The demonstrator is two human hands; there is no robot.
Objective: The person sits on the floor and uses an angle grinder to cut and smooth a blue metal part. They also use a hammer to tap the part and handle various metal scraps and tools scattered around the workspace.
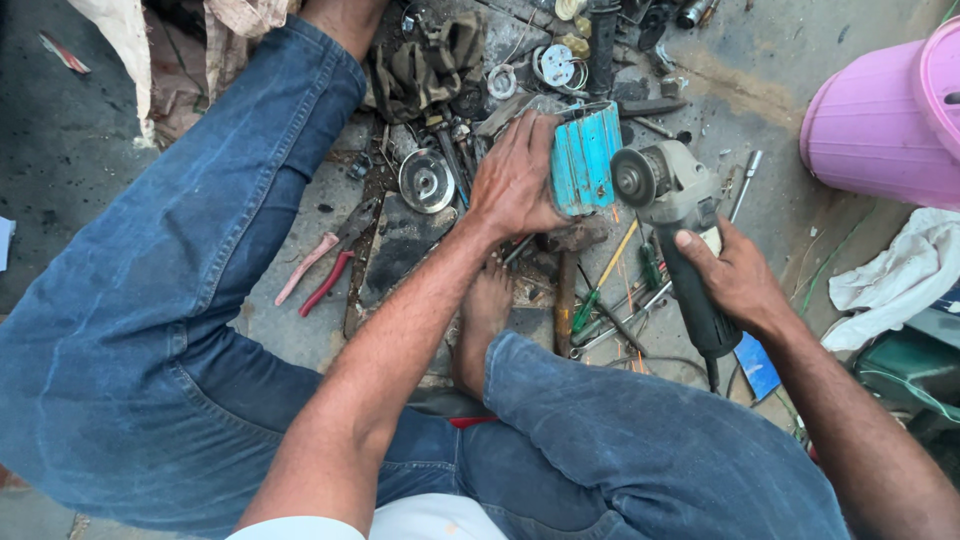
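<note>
- Turquoise finned metal casing (583,158) is being pinned under the left hand (515,185), fingers spread over its near side; it is probably being steadied against the tool's push.
- Angle grinder (672,215) is being gripped by the right hand (735,280), closed round the dark handle, thumb lying along the body.
- Grinder disc (633,177) is being held just beside the casing's right edge; whether it is touching cannot be told.
- Casing is lying under the left palm, across from the right hand, and seems propped on a hammer head (578,235), likely for clearance.
- Red-handled pliers (322,265) are lying well left of the left hand.
- Green screwdriver (600,285) is lying between the wrists.
- Pink bucket (880,130) is standing beyond the right hand.
</note>
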